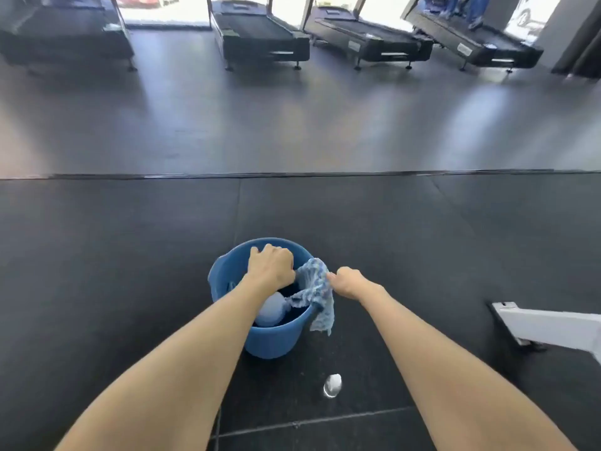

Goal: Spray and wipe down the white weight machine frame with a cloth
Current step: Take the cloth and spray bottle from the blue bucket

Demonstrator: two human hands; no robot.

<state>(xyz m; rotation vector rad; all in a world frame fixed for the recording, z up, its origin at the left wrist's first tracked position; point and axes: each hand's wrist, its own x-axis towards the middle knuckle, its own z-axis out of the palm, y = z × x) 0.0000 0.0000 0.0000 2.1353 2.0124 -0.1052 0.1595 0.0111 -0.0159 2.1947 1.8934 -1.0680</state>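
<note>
A blue bucket (276, 343) stands on the dark gym floor in front of me. A blue-and-white patterned cloth (317, 294) hangs over its right rim. My right hand (349, 283) pinches the cloth's upper edge. My left hand (271, 265) is curled over the bucket's mouth, gripping something that I cannot make out. A pale blue rounded object (271, 309) lies inside the bucket. A white bar of the weight machine frame (549, 327) juts in low at the right edge.
A small clear-and-white object (332, 385) lies on the floor just in front of the bucket. Several black treadmills (260, 34) line the far window wall, and a person's legs (468, 9) stand on the rightmost one. A floor seam (292, 175) crosses mid-view.
</note>
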